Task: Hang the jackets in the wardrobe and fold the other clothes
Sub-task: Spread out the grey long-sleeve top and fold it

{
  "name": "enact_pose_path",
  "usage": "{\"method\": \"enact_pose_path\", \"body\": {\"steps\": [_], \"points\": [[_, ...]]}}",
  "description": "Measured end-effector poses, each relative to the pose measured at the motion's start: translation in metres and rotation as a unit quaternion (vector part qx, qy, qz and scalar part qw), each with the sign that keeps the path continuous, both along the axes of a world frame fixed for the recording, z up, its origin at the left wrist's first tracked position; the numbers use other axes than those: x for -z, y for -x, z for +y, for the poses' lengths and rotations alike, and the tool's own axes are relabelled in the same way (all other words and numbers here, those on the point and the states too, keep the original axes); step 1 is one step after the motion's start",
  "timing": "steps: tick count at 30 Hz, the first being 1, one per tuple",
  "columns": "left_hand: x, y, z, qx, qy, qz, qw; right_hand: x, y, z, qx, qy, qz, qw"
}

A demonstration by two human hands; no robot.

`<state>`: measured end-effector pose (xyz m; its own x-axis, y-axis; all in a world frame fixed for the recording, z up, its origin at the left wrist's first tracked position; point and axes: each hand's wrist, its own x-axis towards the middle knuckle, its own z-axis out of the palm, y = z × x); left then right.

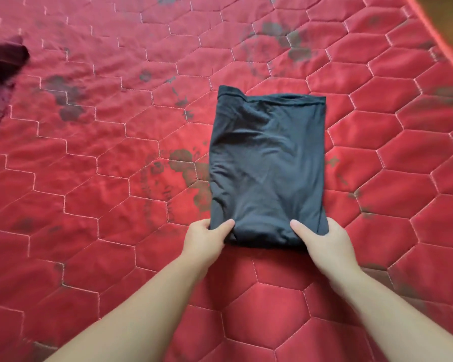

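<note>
Black soft jersey garment [268,163], already folded into a tall narrow rectangle, is lying on the red quilted bedspread with hexagon stitching [89,178], its hemmed edge at the far end and its near end being held by both hands. The left hand [207,237] is being curled round the near left corner, thumb on top and fingers tucked beneath the cloth; the right hand [322,237] is being closed likewise on the near right corner, thumb pressing the top layer, so each grip is being kept tight on fabric rather than spread flat. Judging by this, the folding step is in hand and is nearly done for this piece: one more fold, the near end being carried up and over toward the far hem, is probably being prepared, or else the bundle is about to be lifted aside. Either move is calling for both corners to be raised together so the layers are not slipping apart. A dark maroon crumpled garment [0,77] is lying well apart at the far left edge, seemingly awaiting its turn. Dark blotches are showing on the bedspread around the bundle; nothing is standing in the path of the fold.
</note>
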<state>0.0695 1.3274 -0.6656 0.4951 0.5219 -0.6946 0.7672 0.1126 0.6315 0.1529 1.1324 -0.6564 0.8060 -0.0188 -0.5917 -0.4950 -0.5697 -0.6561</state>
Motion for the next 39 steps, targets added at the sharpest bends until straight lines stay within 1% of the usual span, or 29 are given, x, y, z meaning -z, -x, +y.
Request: {"method": "enact_pose_path", "body": {"steps": [2, 5, 6, 9, 11, 13, 15, 17, 18, 19, 20, 21, 22, 24, 25, 26, 28, 30, 32, 34, 35, 37, 39], "points": [[-0.008, 0.011, 0.004, -0.033, 0.080, 0.017, 0.996, -0.004, 0.001, -0.005, 0.015, -0.066, 0.088, 0.994], [-0.021, 0.034, 0.012, -0.021, 0.181, 0.036, 0.983, -0.016, 0.008, -0.019, 0.001, -0.126, 0.210, 0.970], [-0.026, 0.043, 0.015, -0.006, 0.223, 0.040, 0.974, -0.021, 0.011, -0.026, -0.007, -0.151, 0.257, 0.954], [-0.049, 0.063, 0.032, 0.047, 0.342, 0.052, 0.937, -0.041, 0.016, -0.046, -0.019, -0.217, 0.396, 0.892], [-0.064, 0.064, 0.042, 0.069, 0.397, 0.049, 0.914, -0.053, 0.011, -0.054, -0.002, -0.242, 0.439, 0.865], [-0.079, 0.047, 0.048, 0.059, 0.414, 0.023, 0.908, -0.066, -0.003, -0.049, 0.007, -0.245, 0.441, 0.863], [-0.091, 0.015, 0.054, 0.028, 0.404, -0.026, 0.914, -0.078, -0.026, -0.034, 0.035, -0.249, 0.411, 0.877], [-0.093, -0.021, 0.061, -0.051, 0.377, -0.074, 0.922, -0.082, -0.053, -0.019, 0.084, -0.255, 0.361, 0.893], [-0.090, -0.036, 0.063, -0.094, 0.350, -0.073, 0.929, -0.080, -0.067, -0.014, 0.098, -0.251, 0.332, 0.904], [-0.085, -0.049, 0.063, -0.115, 0.297, -0.050, 0.947, -0.075, -0.078, -0.011, 0.099, -0.230, 0.300, 0.920], [-0.078, -0.058, 0.061, -0.110, 0.220, -0.019, 0.969, -0.070, -0.086, -0.008, 0.088, -0.191, 0.259, 0.943], [-0.069, -0.064, 0.057, -0.088, 0.132, 0.009, 0.987, -0.066, -0.090, -0.005, 0.070, -0.143, 0.210, 0.965], [-0.060, -0.068, 0.053, -0.060, 0.046, 0.021, 0.997, -0.062, -0.092, -0.004, 0.046, -0.098, 0.165, 0.980], [-0.044, -0.074, 0.047, -0.007, -0.090, 0.002, 0.996, -0.052, -0.094, -0.005, -0.003, -0.041, 0.092, 0.995], [-0.038, -0.076, 0.047, 0.013, -0.130, -0.005, 0.991, -0.047, -0.095, -0.006, -0.028, -0.020, 0.053, 0.998], [-0.034, -0.079, 0.047, 0.024, -0.147, -0.007, 0.989, -0.041, -0.096, -0.008, -0.058, 0.005, 0.012, 0.998], [-0.028, -0.083, 0.048, 0.029, -0.144, -0.006, 0.989, -0.032, -0.096, -0.010, -0.115, 0.059, -0.054, 0.990], [-0.021, -0.088, 0.051, 0.042, -0.155, 0.011, 0.987, -0.024, -0.094, -0.005, -0.133, 0.086, -0.082, 0.984], [-0.016, -0.094, 0.055, 0.047, -0.169, 0.030, 0.984, -0.017, -0.096, 0.004, -0.131, 0.088, -0.078, 0.984], [-0.010, -0.099, 0.059, 0.049, -0.185, 0.029, 0.981, -0.010, -0.100, 0.014, -0.129, 0.091, -0.080, 0.984], [-0.008, -0.099, 0.061, 0.052, -0.199, 0.018, 0.978, -0.007, -0.102, 0.018, -0.134, 0.090, -0.100, 0.982], [-0.003, -0.099, 0.063, 0.055, -0.241, -0.017, 0.969, -0.003, -0.107, 0.024, -0.135, 0.078, -0.170, 0.973], [0.002, -0.099, 0.064, 0.047, -0.282, -0.046, 0.957, -0.002, -0.113, 0.024, -0.118, 0.065, -0.229, 0.964]]}}
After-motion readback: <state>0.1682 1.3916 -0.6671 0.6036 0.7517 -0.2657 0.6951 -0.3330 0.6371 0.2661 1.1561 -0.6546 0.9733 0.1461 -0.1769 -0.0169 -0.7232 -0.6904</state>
